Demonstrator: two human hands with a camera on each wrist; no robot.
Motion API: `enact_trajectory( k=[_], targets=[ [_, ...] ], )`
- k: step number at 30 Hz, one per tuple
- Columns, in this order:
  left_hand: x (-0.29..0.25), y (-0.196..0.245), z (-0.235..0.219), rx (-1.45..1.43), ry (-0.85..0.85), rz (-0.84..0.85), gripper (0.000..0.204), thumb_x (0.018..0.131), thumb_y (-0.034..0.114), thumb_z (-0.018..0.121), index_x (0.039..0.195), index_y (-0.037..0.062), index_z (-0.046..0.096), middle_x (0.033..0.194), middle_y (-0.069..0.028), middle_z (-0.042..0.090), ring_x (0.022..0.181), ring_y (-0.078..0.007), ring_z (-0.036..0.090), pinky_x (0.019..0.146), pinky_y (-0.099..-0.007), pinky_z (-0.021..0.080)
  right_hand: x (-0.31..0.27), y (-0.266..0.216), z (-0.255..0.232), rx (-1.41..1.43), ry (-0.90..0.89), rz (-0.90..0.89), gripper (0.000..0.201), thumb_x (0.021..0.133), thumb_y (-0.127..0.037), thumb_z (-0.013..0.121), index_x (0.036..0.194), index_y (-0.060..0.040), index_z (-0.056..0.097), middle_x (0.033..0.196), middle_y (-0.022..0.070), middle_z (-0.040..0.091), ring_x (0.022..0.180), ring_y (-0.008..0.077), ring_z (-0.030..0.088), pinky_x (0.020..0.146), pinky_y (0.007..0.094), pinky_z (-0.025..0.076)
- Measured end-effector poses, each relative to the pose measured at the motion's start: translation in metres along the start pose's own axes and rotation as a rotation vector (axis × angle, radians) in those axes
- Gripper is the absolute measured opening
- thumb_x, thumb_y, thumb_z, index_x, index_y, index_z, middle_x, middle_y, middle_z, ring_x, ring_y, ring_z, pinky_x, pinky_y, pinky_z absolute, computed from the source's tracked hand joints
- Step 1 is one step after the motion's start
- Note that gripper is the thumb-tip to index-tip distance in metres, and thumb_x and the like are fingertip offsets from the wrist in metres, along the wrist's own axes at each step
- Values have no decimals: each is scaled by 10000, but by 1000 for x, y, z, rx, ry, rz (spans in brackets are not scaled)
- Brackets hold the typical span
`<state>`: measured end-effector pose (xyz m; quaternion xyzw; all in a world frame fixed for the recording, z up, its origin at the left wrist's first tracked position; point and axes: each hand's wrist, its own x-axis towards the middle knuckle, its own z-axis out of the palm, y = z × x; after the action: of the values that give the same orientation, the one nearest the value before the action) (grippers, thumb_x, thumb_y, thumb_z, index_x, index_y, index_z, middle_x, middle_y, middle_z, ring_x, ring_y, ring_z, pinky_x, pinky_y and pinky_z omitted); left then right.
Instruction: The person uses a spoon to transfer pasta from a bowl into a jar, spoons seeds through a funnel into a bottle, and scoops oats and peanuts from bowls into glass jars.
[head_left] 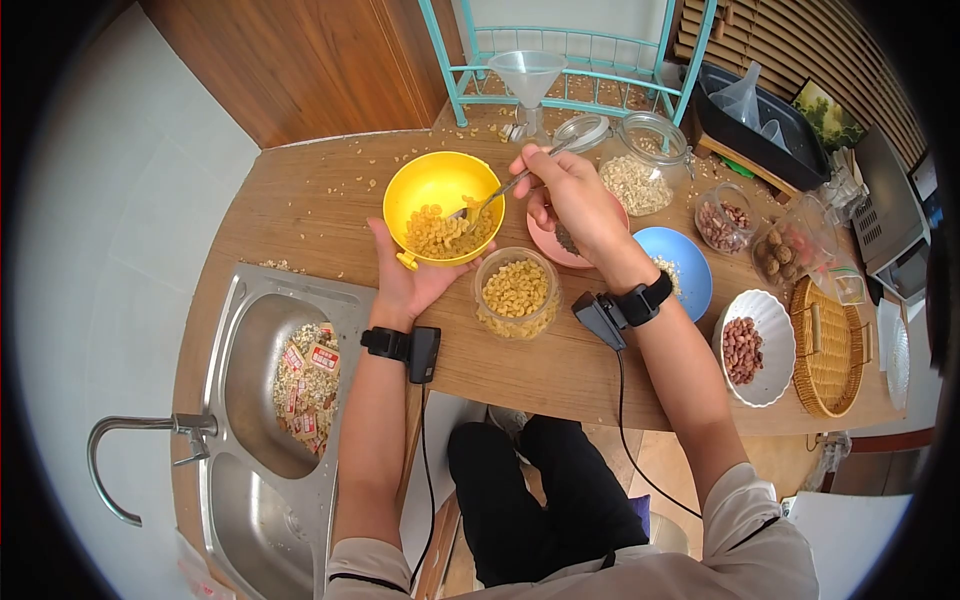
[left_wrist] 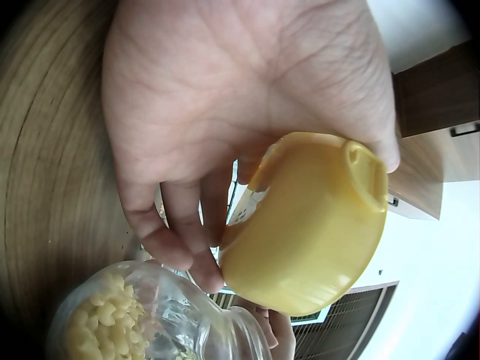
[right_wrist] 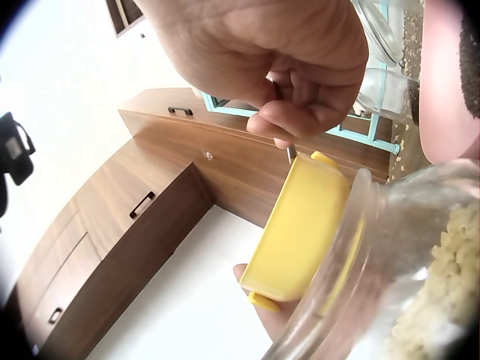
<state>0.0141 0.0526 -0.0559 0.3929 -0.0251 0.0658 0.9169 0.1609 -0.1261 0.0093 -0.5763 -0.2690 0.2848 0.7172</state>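
Observation:
My left hand [head_left: 402, 285] grips a yellow bowl [head_left: 428, 183] from below, the thumb at its left side and fingers under it. The bowl tilts toward me, with small curly pasta [head_left: 440, 235] gathered at its near side. In my right hand [head_left: 578, 205] is a metal spoon [head_left: 497, 195], pinched by the handle, its head down among the pasta. Just right of the bowl stands an open clear jar [head_left: 514, 328], filled with the same pasta. The left wrist view shows the bowl's underside [left_wrist: 307, 225] beside my curled fingers.
A pink plate [head_left: 545, 245] lies under my right hand. Nearby are a blue plate [head_left: 690, 265], a jar of oats [head_left: 637, 185], a funnel [head_left: 528, 75], a white bowl of peanuts [head_left: 780, 350] and a wicker basket [head_left: 832, 350]. A sink [head_left: 240, 370] holding litter is at left.

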Motion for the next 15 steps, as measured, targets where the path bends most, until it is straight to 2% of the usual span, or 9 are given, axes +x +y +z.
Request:
enact_trajectory(
  k=[5, 15],
  targets=[
    [-1, 0, 6, -27, 49, 10, 1135, 718, 932, 335, 1512, 123, 276, 1524, -179, 338, 1352, -381, 396, 1105, -586, 333, 0, -1, -2, 93, 43, 2, 311, 1041, -298, 446, 976, -26, 580, 774, 36, 585, 486, 85, 458, 438, 232, 342],
    [-1, 0, 4, -40, 35, 9, 1098, 746, 925, 290, 1525, 151, 258, 1541, -171, 316, 1384, -377, 361, 1110, -610, 310, 0, -4, -4, 109, 75, -15, 329, 1053, -346, 412, 963, -72, 572, 770, 8, 530, 493, 74, 408, 450, 227, 294]
  ],
)
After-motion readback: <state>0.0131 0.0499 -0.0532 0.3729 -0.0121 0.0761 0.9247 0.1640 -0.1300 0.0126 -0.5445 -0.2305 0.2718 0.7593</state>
